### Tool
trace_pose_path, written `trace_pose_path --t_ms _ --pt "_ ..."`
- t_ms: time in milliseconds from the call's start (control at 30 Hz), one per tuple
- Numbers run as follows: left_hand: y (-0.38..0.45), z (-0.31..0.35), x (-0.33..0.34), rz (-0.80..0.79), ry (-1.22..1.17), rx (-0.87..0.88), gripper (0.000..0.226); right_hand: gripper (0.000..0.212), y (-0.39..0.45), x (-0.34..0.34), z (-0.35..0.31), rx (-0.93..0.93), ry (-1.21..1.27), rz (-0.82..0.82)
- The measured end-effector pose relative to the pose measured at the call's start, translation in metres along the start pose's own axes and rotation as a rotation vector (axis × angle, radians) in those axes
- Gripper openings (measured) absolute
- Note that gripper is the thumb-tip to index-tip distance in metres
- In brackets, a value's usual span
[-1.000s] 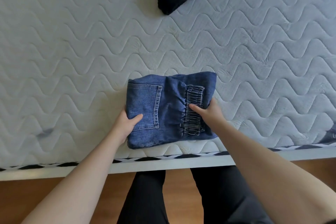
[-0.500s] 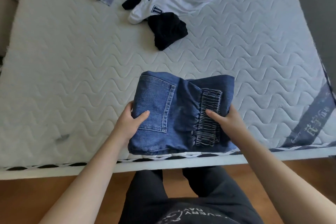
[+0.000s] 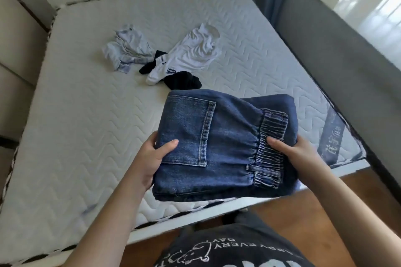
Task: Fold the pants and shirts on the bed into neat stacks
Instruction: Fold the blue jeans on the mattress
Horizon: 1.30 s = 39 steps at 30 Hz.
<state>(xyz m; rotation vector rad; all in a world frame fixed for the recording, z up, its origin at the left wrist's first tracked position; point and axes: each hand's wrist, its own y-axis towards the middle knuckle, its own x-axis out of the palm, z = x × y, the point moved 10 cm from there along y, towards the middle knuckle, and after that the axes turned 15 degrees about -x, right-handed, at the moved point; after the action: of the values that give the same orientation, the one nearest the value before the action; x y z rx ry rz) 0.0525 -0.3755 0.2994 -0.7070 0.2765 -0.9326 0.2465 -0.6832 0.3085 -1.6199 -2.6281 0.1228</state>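
Both hands are holding the folded jeans (image 3: 217, 147) over the mattress's (image 3: 76, 136) near edge: the left hand (image 3: 149, 158) is gripping at nine o'clock, thumb across the pocket, and the right hand (image 3: 297, 154) at three o'clock, thumb on the elastic waistband. Toward twelve o'clock, a black garment (image 3: 184, 81), white shirt (image 3: 191, 54) and pale crumpled garment (image 3: 128, 50) are lying unfolded.

1. Daylight enters from the window (image 3: 366, 2) at upper right; its panes are overexposed
2. The mattress (image 3: 86, 115) is evenly, softly lit, with faint shadows
3. Wide-angle distortion bends the bed edges
4. Slight blur softens the frame borders
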Motion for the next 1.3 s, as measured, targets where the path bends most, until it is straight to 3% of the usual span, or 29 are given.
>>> trace_pose_path --t_ms 233,433,733,1033,1300 --pt "-0.032 0.013 -0.005 -0.144 0.077 0.004 0.043 0.041 -0.086 0.013 -0.028 -0.053 0.086 0.161" --pt "-0.05 0.01 0.044 -0.309 0.141 -0.004 0.05 0.053 -0.154 -0.022 -0.036 -0.062 0.09 0.323" --pt "-0.094 -0.022 0.177 -0.499 0.293 -0.005 0.056 0.058 -0.264 -0.131 -0.042 -0.11 0.094 0.568" --pt "-0.161 -0.107 0.355 -0.652 0.447 -0.029 0.057 0.071 -0.405 -0.282 -0.022 -0.116 0.127 0.797" --pt "-0.191 -0.147 0.449 -0.708 0.56 -0.058 0.056 0.057 -0.46 -0.356 -0.006 -0.105 0.184 0.896"
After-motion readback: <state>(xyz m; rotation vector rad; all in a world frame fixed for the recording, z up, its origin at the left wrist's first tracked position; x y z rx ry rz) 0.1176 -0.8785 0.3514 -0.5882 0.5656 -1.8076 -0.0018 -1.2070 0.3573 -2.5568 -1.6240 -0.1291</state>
